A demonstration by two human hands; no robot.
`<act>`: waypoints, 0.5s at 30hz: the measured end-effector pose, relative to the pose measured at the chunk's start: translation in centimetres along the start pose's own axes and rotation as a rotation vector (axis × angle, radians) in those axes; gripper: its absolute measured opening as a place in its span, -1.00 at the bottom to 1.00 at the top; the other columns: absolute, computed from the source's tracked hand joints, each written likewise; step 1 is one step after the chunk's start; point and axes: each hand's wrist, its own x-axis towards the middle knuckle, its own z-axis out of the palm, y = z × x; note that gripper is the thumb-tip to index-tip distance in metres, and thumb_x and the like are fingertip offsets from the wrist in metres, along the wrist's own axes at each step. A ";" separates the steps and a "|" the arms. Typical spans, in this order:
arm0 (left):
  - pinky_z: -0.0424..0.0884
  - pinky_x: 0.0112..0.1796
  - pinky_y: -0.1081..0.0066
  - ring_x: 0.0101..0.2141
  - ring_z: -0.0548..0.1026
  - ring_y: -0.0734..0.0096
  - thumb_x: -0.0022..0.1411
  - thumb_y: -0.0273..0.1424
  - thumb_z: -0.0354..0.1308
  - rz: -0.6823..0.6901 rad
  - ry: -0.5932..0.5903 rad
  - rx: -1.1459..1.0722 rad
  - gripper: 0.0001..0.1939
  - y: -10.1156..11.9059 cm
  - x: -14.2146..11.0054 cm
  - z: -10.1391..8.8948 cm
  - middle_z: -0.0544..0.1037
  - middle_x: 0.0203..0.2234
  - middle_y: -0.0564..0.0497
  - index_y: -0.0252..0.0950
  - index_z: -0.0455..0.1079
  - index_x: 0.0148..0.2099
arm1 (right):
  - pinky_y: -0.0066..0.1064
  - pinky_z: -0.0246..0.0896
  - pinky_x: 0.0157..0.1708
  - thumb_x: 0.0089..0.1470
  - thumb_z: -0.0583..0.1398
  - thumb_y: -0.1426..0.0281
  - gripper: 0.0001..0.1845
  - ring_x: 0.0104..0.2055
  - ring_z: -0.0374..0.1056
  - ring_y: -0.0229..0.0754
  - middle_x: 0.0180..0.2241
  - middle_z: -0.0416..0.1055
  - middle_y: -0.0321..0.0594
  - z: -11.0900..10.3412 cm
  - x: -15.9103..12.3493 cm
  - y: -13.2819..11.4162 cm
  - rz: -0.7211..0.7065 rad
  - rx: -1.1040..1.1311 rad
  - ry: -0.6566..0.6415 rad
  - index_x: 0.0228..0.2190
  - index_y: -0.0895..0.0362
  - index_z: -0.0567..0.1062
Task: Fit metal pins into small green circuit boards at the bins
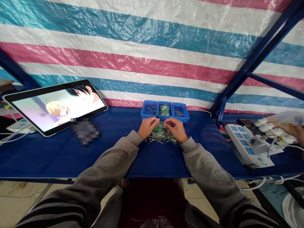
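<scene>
My left hand (148,127) and my right hand (176,129) face each other above a heap on the blue table, fingertips pinched close together. A thin, rod-like piece (161,122) seems to span the small gap between them, too small to name surely. Under the hands lies a pile of slim metal pins (159,136), mixed with green pieces (161,128). Just beyond stand three joined blue bins. A few metal pins lie in the left bin (149,115), green-and-white pieces fill the middle bin (165,117), and small flat pieces sit in the right bin (180,118).
A tablet (52,129) playing a cartoon leans at the left, beside a blurred-out object (85,132). Power strips (247,148) with plugs and cables occupy the right. Blue metal posts (219,109) and a striped tarp (152,68) bound the back. Another person's hand (299,134) shows at the far right.
</scene>
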 end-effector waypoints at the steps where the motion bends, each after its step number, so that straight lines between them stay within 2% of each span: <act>1: 0.37 -0.42 0.47 -0.54 0.43 0.46 0.34 -0.14 -0.03 -0.006 -0.003 -0.008 -0.58 -0.1 0.0 0.0 0.48 -0.57 0.04 -0.31 0.37 -0.43 | -0.33 0.31 -0.40 0.04 0.25 0.18 -0.78 -0.44 0.40 -0.17 -0.41 0.48 -0.22 0.0 0.0 0.0 0.005 -0.003 0.005 -0.42 0.08 0.51; 4: 0.38 -0.42 0.48 -0.50 0.46 0.44 0.34 -0.13 -0.02 -0.002 -0.003 -0.001 -0.61 -0.3 0.0 0.0 0.52 -0.51 0.02 -0.31 0.43 -0.33 | -0.32 0.30 -0.40 0.06 0.23 0.17 -0.78 -0.45 0.39 -0.17 -0.40 0.48 -0.21 -0.1 0.0 -0.1 0.012 0.000 0.024 -0.43 0.07 0.50; 8: 0.39 -0.43 0.48 -0.37 0.50 0.39 0.28 -0.10 0.09 0.078 0.022 0.051 -0.63 -0.7 0.1 0.0 0.57 -0.28 -0.07 -0.29 0.43 -0.09 | -0.32 0.29 -0.40 0.08 0.21 0.15 -0.74 -0.48 0.37 -0.18 -0.42 0.46 -0.22 -0.1 0.1 -0.1 0.023 0.013 0.024 -0.43 0.08 0.49; 11: 0.40 -0.39 0.46 -0.35 0.50 0.39 0.31 -0.11 0.06 0.139 0.008 0.093 -0.66 -0.8 0.1 0.0 0.56 -0.29 -0.08 -0.29 0.45 -0.18 | -0.32 0.29 -0.41 0.09 0.20 0.11 -0.71 -0.49 0.37 -0.18 -0.43 0.46 -0.22 -0.1 0.0 0.0 0.023 0.000 0.013 -0.43 0.08 0.48; 15: 0.38 -0.40 0.46 -0.40 0.48 0.39 0.31 -0.13 0.05 0.123 0.026 0.108 -0.65 -0.6 0.2 0.0 0.56 -0.40 -0.06 -0.31 0.46 -0.29 | -0.32 0.30 -0.41 0.10 0.20 0.14 -0.73 -0.48 0.38 -0.17 -0.44 0.47 -0.22 -0.1 0.0 0.0 0.013 -0.010 0.010 -0.40 0.08 0.49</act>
